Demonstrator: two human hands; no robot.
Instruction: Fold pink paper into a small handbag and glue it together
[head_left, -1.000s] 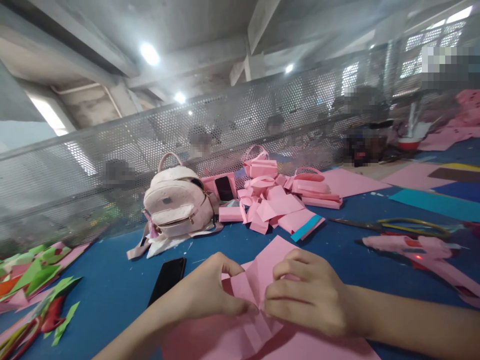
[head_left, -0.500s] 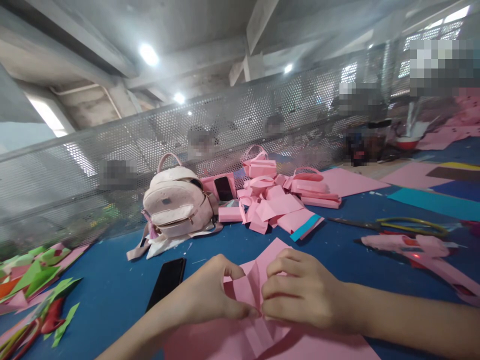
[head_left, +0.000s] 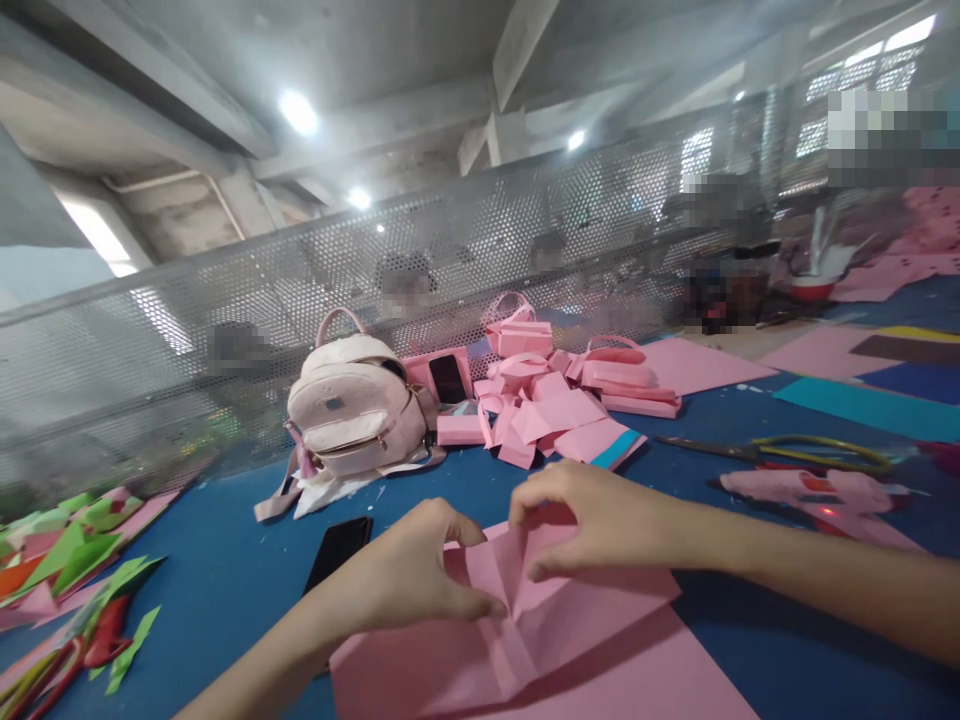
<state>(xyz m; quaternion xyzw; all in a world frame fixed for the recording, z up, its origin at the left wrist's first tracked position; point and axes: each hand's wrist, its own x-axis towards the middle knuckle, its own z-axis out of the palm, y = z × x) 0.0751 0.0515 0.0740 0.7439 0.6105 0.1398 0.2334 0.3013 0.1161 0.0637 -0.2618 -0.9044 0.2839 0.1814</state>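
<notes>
Left hand point(head_left: 412, 572), thumb and fingers curled, holds pink paper point(head_left: 600, 620) at six o'clock. Right hand point(head_left: 596, 515) arches half-open over it, grip unclear.

Open lane noted on blue tabletop point(head_left: 225, 540) between paper scraps point(head_left: 82, 550) and phone point(head_left: 337, 552); left forearm point(head_left: 277, 640) bounded near side. Ahead, backpack point(head_left: 349, 400) and pink paper pile point(head_left: 555, 400) stood in way, mesh panel point(head_left: 465, 235) closing rear. Slim strip lay between backpack and left hand point(head_left: 420, 560). Right side: yellow-handled scissors point(head_left: 757, 450) and glue gun point(head_left: 847, 492) obstructed reach beyond right forearm point(head_left: 772, 555). Another open patch lay between that forearm and pink sheets point(head_left: 622, 625).
</notes>
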